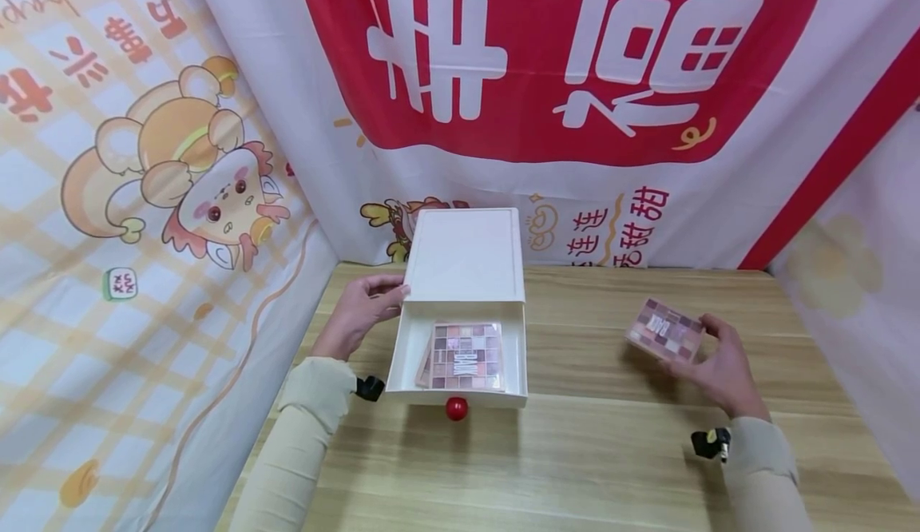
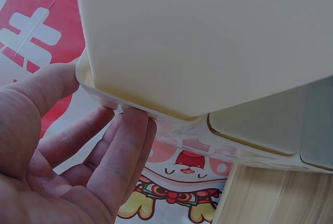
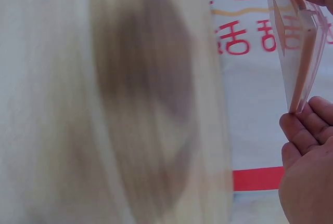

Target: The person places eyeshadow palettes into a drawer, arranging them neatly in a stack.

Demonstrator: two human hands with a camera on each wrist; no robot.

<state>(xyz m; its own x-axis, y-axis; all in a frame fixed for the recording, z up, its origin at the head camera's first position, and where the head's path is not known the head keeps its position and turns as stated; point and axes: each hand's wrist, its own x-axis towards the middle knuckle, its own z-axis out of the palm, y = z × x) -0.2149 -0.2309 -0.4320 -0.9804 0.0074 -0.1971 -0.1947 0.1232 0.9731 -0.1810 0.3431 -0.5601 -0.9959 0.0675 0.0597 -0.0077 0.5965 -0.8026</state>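
Observation:
A white drawer box (image 1: 465, 254) stands on the table with its drawer (image 1: 521, 356) pulled out toward me. Inside the drawer lie eyeshadow palettes, the upper one (image 1: 467, 356) covering most of another beneath it. My left hand (image 1: 365, 308) grips the left side of the box near its front edge. In the left wrist view, the thumb and fingers of that hand (image 2: 88, 141) meet the box's rim (image 2: 151, 112). Off to the right, my right hand (image 1: 722, 364) pinches another eyeshadow palette (image 1: 664, 331) by its edges, tilted above the table. The right wrist view shows this palette (image 3: 304, 63) edge-on.
A red ball knob (image 1: 456, 409) sticks out from the drawer front. The wood-grain table (image 1: 596, 452) runs between the hands. Printed cloth hangs behind (image 1: 561, 188) and along the left side (image 1: 287, 276).

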